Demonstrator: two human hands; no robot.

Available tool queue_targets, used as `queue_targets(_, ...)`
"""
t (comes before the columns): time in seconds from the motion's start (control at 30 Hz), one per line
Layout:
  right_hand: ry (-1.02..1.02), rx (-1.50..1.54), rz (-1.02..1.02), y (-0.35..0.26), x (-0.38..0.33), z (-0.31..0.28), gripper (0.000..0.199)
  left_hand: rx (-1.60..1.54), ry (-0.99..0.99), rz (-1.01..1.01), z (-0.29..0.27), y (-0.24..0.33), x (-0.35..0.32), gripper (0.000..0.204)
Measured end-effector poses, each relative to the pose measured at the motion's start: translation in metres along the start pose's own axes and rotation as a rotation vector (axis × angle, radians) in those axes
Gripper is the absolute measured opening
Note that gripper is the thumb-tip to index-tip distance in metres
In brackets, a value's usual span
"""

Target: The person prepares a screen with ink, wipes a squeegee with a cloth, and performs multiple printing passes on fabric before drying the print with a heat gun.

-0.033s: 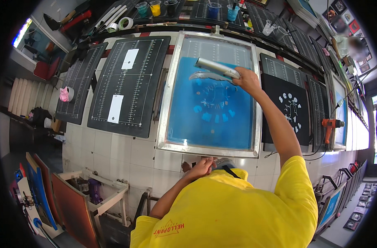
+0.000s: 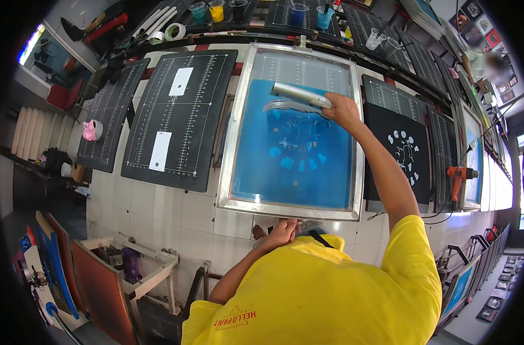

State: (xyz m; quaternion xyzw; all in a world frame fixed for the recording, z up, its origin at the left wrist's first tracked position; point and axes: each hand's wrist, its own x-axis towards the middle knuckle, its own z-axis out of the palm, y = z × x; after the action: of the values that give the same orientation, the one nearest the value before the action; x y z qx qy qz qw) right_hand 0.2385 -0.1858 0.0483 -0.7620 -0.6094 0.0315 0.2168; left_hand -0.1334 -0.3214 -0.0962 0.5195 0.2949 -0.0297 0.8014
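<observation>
A metal-framed printing screen [image 2: 223, 172] with blue mesh lies on the table in front of me, an open stencil design of shapes and lines in its middle. My right hand [image 2: 341, 109] is closed around the right end of a silver squeegee [image 2: 296, 94], which lies across the upper part of the mesh. Just below the squeegee, a streak of greyish ink [image 2: 288, 105] shows on the mesh. Close to my body, below the screen's near edge, my left hand [image 2: 284, 232] has its fingers curled together; what they hold, if anything, is hidden.
To the left stands a black gridded board [image 2: 176, 121] with two white strips. On the right, a black cloth [image 2: 388, 123] carries a white print, with an orange heat gun [image 2: 457, 181] beyond it. Cups of coloured ink [image 2: 216, 11] and tape rolls [image 2: 174, 33] line the far side.
</observation>
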Motion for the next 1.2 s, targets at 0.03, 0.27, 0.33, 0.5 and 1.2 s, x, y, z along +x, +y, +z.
queue_targets(0.03, -0.014, -0.030, -0.017, 0.002, 0.007, 0.004, 0.026, 0.004, 0.032, 0.064, 0.003, -0.011, 0.006, 0.050)
queue_targets(0.27, -0.097, -0.123, -0.016, 0.018, 0.035, 0.019, 0.026, 0.025, 0.029, 0.219, 0.000, -0.042, 0.023, 0.050)
queue_targets(0.33, -0.099, -0.172, -0.028, 0.026, 0.040, 0.023, 0.026, 0.029, 0.032, 0.206, 0.000, -0.038, 0.022, 0.050)
queue_targets(0.5, -0.136, -0.214, -0.051, 0.021, 0.035, 0.025, 0.026, 0.042, 0.019, 0.265, -0.003, -0.039, 0.020, 0.050)
queue_targets(1.2, -0.188, -0.214, -0.067, -0.014, -0.025, 0.018, 0.028, 0.121, -0.027, 0.116, -0.014, -0.033, 0.020, 0.057)
